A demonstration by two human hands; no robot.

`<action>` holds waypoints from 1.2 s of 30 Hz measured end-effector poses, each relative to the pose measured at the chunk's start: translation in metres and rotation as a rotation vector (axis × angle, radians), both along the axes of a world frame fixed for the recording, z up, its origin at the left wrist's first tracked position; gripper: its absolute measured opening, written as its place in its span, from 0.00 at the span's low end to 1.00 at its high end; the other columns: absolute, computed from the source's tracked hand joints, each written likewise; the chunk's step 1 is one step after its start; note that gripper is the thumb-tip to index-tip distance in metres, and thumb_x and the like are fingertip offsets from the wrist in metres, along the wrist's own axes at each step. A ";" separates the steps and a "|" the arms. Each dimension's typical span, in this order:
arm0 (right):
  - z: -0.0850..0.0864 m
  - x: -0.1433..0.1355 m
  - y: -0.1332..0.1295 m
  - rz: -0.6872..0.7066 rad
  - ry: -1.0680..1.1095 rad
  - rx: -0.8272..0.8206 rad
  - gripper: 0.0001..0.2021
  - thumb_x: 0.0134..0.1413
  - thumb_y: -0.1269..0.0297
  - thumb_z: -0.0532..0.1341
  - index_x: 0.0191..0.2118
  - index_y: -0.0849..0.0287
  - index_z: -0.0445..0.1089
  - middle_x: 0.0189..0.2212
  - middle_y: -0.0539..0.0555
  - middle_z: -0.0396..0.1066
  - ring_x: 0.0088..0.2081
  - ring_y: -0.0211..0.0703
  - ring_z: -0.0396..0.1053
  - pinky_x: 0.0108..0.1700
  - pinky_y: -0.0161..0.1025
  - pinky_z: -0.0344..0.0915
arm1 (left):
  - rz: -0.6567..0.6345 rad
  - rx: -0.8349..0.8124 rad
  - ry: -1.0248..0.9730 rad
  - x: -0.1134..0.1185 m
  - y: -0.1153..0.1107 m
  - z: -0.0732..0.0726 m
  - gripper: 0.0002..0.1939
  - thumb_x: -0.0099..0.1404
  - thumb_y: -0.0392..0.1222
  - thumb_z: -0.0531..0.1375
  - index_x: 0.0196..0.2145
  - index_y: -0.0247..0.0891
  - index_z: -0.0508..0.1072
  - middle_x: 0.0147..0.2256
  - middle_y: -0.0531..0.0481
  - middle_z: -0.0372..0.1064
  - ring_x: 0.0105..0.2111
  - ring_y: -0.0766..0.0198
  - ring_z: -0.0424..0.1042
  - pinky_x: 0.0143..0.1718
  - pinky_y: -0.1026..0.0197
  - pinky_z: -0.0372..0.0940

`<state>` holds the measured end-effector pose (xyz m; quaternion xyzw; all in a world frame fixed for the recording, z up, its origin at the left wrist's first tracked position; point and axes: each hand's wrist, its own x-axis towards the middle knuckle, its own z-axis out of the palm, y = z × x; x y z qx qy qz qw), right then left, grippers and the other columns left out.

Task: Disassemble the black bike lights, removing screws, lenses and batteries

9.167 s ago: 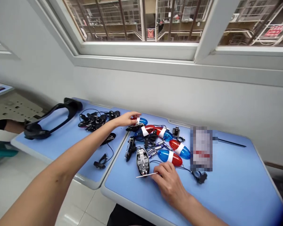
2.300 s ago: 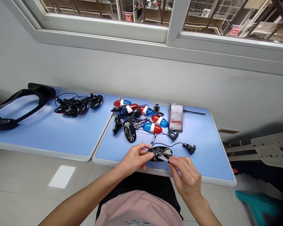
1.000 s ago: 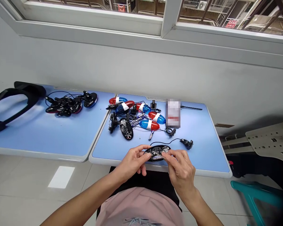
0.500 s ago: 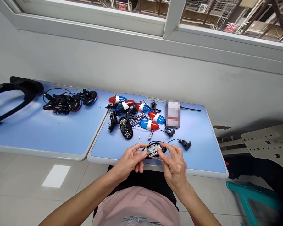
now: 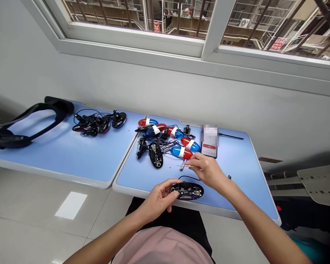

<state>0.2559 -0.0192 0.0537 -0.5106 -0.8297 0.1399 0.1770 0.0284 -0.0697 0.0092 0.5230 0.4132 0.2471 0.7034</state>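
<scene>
Near the front table edge, my left hand [image 5: 161, 196] grips one end of an open black oval light housing [image 5: 200, 191], thumb on top and fingers round its rim. Inside it show a circuit board [image 5: 184, 191] and a blue battery [image 5: 188, 197] along the near side. My right hand [image 5: 206, 168] is closed on a thin metal rod [image 5: 181, 165], whose handle, if it has one, is hidden. The rod crosses a loose battery [image 5: 183, 164] on the table; whether the fingertips touch that battery I cannot tell. A tiny silvery piece [image 5: 170, 166] lies to its left.
Behind my hands lie several red-and-blue light covers [image 5: 181, 152], another open black housing [image 5: 156, 155], loose batteries [image 5: 169, 146] and mounts. A phone [image 5: 209, 149] lies at the back right. More black lights [image 5: 99, 123] and a black headset-like frame [image 5: 35, 110] are on the left table.
My right hand has left the housing and moved up and away to the loose battery, carrying the rod. The left hand still grips the housing. The camera view has shifted.
</scene>
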 end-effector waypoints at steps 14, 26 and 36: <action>0.016 0.011 -0.009 -0.323 0.886 -0.559 0.17 0.54 0.53 0.66 0.45 0.58 0.75 0.31 0.54 0.77 0.24 0.35 0.63 0.22 0.33 0.51 | -0.053 -0.057 -0.017 0.001 0.004 0.009 0.29 0.66 0.56 0.59 0.58 0.36 0.67 0.23 0.59 0.61 0.17 0.72 0.60 0.18 0.69 0.51; 0.008 0.029 -0.072 -0.500 1.425 -0.978 0.18 0.44 0.57 0.74 0.42 0.57 0.77 0.29 0.54 0.73 0.23 0.30 0.57 0.22 0.31 0.38 | -0.145 -0.047 0.071 0.006 0.003 0.014 0.33 0.66 0.60 0.57 0.60 0.36 0.65 0.19 0.60 0.60 0.18 0.69 0.57 0.20 0.65 0.50; 0.016 0.017 -0.080 -0.420 0.974 -0.472 0.12 0.54 0.56 0.66 0.39 0.57 0.72 0.35 0.56 0.76 0.28 0.36 0.62 0.29 0.35 0.61 | -0.128 -0.038 0.039 0.010 0.004 0.018 0.30 0.65 0.58 0.59 0.57 0.36 0.68 0.21 0.60 0.59 0.20 0.69 0.60 0.23 0.65 0.55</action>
